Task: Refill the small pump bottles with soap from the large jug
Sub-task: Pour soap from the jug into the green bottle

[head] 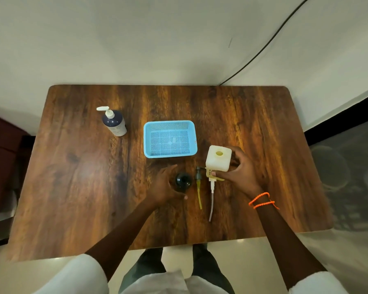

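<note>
A wooden worktop (72, 177) fills the middle of the frame. At centre right, the right hand (239, 174) grips a square whitish bottle (218, 159), fingers wrapped round its right side and thumb pressed against its near face; the bottle's mouth is open and faces the camera. Just left of it, at centre, a small dark bottle (183, 181) stands upright with its neck uncovered. The left hand (165, 185) is spread, fingers apart, cupped round the dark bottle's left side; whether it touches the bottle cannot be told. Between the two bottles lie two removed pump heads: a dark pump (198, 177) with a yellowish tube and a white pump (212, 187) with a clear tube, both tubes pointing toward the lower frame. A blue basket (150, 143) sits above them at centre. A large pump jug (114, 123) stands at upper left, well apart from the hands. An orange bracelet (261, 200) circles the right wrist.
</note>
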